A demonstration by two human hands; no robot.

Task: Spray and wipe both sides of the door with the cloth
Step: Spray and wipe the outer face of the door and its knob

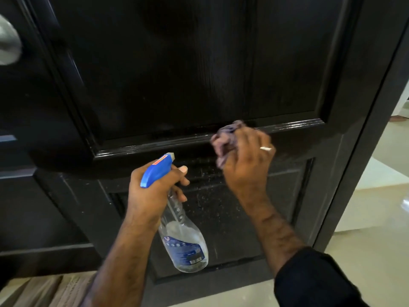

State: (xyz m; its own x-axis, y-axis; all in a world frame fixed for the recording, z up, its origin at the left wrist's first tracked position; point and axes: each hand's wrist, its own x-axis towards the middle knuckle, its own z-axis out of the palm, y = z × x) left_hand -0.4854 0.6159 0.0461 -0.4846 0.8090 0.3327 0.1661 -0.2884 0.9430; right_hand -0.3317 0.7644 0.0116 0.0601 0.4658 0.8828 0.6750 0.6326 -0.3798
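Right hand (247, 165) is pressing the bunched cloth (225, 138) to the door (177, 74); left hand (152, 191) is gripping the spray bottle (181, 235); droplets below await wiping, far side unseen.

Pale glossy floor (376, 251) beneath the dark door (177, 74).

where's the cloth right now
Head view: the cloth is bunched in the right hand, at the door's middle rail, right of the spray bottle.
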